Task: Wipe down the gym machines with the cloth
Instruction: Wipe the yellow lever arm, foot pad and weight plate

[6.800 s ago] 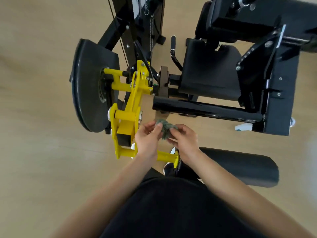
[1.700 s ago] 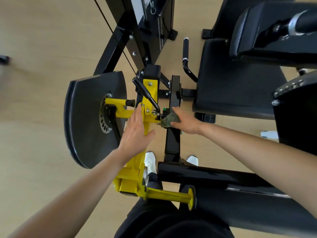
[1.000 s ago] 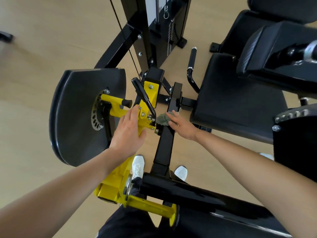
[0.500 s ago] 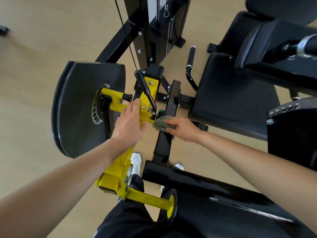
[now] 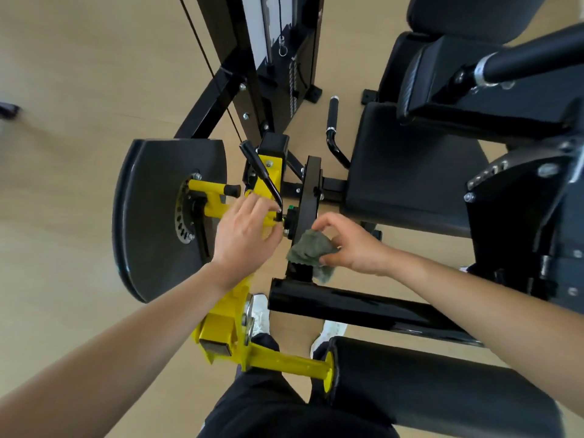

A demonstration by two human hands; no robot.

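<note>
Bare hands are working apart over a black-and-yellow gym machine, seen from above. Left hand (image 5: 245, 237) is lying flat, fingers nearly straight, on the yellow lever arm (image 5: 232, 306), its fingertips reaching the foot of a thin black handle (image 5: 260, 173). Right hand (image 5: 352, 246), at the left hand's 3 o'clock, is pinching the cloth (image 5: 311, 248) between thumb and curled fingers.

The cloth is showing as a small, crumpled grey-green rag with a soft, nubby weave and a zigzag lower edge. It is hanging over the lower end of the flat black steel bar (image 5: 308, 191) that is running toward 12 o'clock, just above the glossy black tube (image 5: 363, 306) lying crosswise at the cloth's 6 o'clock.

A matte black half-round plate (image 5: 148, 222), carrying a ring of drilled holes (image 5: 180, 222), is standing at 9 o'clock from the left hand. A padded black vinyl seat (image 5: 407, 165) is filling the 2 o'clock quarter of the frame. A cylindrical foam roller (image 5: 442, 387) is lying at 5 o'clock, meeting a yellow peg (image 5: 294, 365). The yellow painted steel is looking smooth and boxy. White shoes (image 5: 260, 312) are standing on the pale wood-grain floor (image 5: 63, 90) at 6 o'clock.
</note>
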